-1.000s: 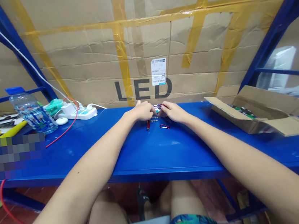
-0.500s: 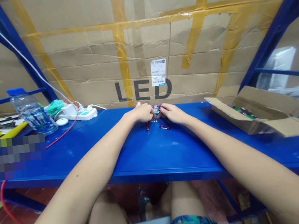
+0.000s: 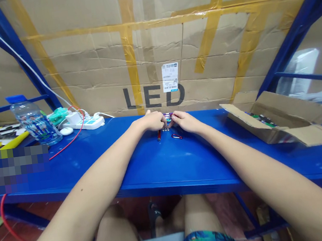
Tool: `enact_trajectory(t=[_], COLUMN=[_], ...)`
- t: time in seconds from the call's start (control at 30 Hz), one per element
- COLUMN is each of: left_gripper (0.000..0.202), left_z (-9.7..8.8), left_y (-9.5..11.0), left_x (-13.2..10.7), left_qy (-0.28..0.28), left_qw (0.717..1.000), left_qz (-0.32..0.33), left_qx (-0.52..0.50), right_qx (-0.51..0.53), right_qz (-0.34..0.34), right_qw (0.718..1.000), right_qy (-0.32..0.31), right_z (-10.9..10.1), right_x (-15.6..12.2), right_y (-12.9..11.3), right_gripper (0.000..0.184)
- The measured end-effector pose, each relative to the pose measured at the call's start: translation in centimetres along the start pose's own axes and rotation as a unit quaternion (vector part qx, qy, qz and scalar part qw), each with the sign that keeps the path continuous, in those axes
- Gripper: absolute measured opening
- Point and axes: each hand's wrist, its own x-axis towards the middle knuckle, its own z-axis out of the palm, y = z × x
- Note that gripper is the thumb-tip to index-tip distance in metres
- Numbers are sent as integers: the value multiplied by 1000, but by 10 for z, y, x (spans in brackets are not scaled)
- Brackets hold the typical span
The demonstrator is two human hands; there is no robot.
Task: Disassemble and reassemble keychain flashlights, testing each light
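A smooth, glossy blue table runs before you, backed by creased cardboard crossed with shiny tape. At the grip, your left hand curls palm down and your right hand bends in beside it, fingertips nearly meeting over the thin shiny rods, which lie between them. You seem to have the rods' near ends at your fingers, but how tightly either hand closes, or what it pinches, I cannot tell.

Just on your side of the grip sit small silvery bits; they look hard and rounded, so a brushing knuckle could send them skating over the slick paint. The slim red rod, just under your left hand, could roll if your wrist drops. The looped red clip, nearer you, could snag a finger drawn back carelessly.

Farther out, right of the grip, stands the open box with stiff flaps that a swinging elbow might catch; well left, the clear, ribbed-looking bottle could topple if knocked
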Motion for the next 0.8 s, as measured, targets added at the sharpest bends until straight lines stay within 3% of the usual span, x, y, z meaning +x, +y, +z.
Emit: enact_trajectory(t=[0.53,0.8], left_gripper=[38,35], left_z=[0,-7], left_y=[0,-15], left_x=[2,1], left_qy=[-16,36], left_qw=[1000,998], left_qz=[2,24], left_qx=[9,-49], right_qx=[8,22], right_qz=[-6,-10], right_qw=[1000,999], right_qy=[-5,35], right_z=[0,-6], right_x=[1,-1], right_y=[3,-2], right_gripper=[23,19])
